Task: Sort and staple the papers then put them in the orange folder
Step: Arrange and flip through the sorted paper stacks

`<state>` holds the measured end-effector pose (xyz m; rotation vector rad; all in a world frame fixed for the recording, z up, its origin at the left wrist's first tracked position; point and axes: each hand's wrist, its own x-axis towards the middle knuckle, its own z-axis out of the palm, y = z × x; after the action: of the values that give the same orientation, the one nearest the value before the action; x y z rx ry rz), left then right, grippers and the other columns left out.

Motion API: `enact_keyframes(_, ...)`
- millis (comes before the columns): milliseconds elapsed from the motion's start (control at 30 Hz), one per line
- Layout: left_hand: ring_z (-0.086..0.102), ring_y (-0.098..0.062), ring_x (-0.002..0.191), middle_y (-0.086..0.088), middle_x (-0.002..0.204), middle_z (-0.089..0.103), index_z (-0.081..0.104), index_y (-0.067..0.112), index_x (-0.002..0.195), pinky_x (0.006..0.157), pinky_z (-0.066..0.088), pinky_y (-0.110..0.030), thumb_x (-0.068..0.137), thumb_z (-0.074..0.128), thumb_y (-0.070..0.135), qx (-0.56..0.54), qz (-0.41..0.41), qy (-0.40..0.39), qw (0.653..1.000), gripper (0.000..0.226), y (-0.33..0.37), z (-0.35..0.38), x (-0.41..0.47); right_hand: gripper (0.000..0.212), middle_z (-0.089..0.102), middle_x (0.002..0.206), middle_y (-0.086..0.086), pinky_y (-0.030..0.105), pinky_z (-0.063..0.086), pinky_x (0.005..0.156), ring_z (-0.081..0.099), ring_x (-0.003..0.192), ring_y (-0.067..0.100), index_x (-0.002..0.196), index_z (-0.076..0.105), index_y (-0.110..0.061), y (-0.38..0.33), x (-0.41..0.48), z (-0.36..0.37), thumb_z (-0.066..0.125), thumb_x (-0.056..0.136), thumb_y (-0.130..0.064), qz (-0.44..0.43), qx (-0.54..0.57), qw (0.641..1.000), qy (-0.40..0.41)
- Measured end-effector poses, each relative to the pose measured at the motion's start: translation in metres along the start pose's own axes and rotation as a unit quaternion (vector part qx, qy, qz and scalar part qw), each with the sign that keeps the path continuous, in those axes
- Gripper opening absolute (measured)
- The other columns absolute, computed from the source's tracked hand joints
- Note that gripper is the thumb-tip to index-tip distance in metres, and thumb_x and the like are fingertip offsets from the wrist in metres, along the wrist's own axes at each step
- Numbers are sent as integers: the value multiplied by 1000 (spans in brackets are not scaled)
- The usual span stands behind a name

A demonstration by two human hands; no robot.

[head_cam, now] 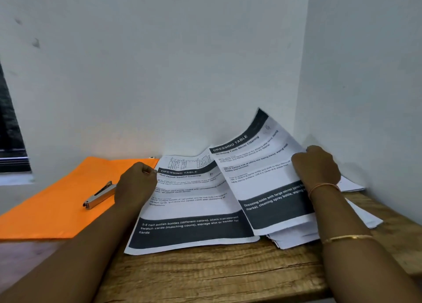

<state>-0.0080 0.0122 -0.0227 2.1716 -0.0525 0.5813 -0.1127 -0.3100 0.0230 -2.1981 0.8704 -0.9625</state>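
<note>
An orange folder (57,202) lies flat at the left of the wooden table (205,275), with a silver stapler (99,196) resting on it. A printed sheet headed "Dressing Table", about nail polish (189,211), lies in the middle. My left hand (137,184) grips its top left corner. My right hand (316,165) holds the right edge of a second printed sheet, about mirror cleaning (265,179), lifted and tilted up against the wall. Under it sits a loose pile of white papers (296,236), partly hidden.
White walls (159,74) meet in a corner right behind the papers. A dark window (11,131) is at the far left. The table's front edge runs along the bottom of the view.
</note>
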Motion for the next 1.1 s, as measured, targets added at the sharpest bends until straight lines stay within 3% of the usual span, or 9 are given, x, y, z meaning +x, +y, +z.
enact_keyframes(133, 53, -20, 86, 1, 93, 61, 62, 15, 90, 71, 38, -30, 91, 54, 21, 9, 16, -18, 1000, 9, -3, 1, 1, 14, 60, 105, 14, 40, 34, 92, 54, 101, 38, 92, 56, -11, 7, 4, -2, 46, 83, -14, 22, -66, 998, -4)
enact_keyframes(333, 54, -19, 88, 2, 91, 59, 60, 17, 87, 75, 41, -31, 88, 62, 18, 4, 34, -41, 999, 2, -3, 3, 0, 7, 48, 84, 7, 42, 26, 97, 53, 100, 35, 88, 53, -15, 14, 7, 1, 47, 84, -14, 46, -135, 990, -22)
enact_keyframes(467, 53, -19, 89, 1, 91, 59, 60, 17, 88, 77, 42, -31, 87, 63, 17, 6, 30, -53, 998, 4, -4, 3, 2, 4, 60, 101, 14, 44, 22, 101, 52, 106, 36, 85, 52, -14, 19, 8, -2, 48, 85, -16, 61, -159, 985, -18)
enact_keyframes(633, 53, -18, 89, 2, 91, 58, 58, 17, 90, 74, 39, -30, 85, 65, 17, 20, 23, -77, 997, 8, -4, 4, 2, 11, 60, 110, 16, 45, 18, 106, 50, 111, 37, 77, 50, -11, 22, 9, -2, 48, 86, -18, 76, -175, 981, -36)
enact_keyframes(700, 53, -19, 89, 1, 91, 58, 58, 17, 90, 76, 41, -31, 84, 66, 17, 28, 21, -84, 996, 10, -4, 5, 2, 9, 59, 115, 17, 46, 15, 108, 49, 115, 38, 84, 52, -11, 23, 8, -1, 47, 86, -18, 82, -180, 979, -50)
enact_keyframes(800, 52, -18, 87, 0, 92, 58, 59, 15, 92, 73, 39, -30, 83, 68, 17, 39, 19, -91, 995, 13, -5, 4, 2, 25, 56, 122, 17, 52, 12, 110, 46, 119, 41, 106, 58, -10, 26, 10, 3, 47, 87, -19, 87, -177, 977, -76)
enact_keyframes(900, 51, -18, 86, 0, 92, 57, 60, 14, 95, 74, 39, -29, 83, 69, 18, 48, 19, -95, 994, 16, -5, 4, 3, 32, 54, 126, 17, 56, 17, 111, 45, 121, 42, 113, 57, -10, 29, 13, 6, 47, 85, -21, 88, -171, 976, -101)
enact_keyframes(1100, 52, -19, 92, -2, 101, 57, 61, 14, 102, 84, 44, -35, 82, 68, 15, 87, 12, -117, 989, 21, -4, 2, 2, 21, 55, 125, 15, 53, 23, 110, 46, 120, 40, 99, 54, -15, 32, 15, 10, 47, 82, -23, 84, -160, 978, -106)
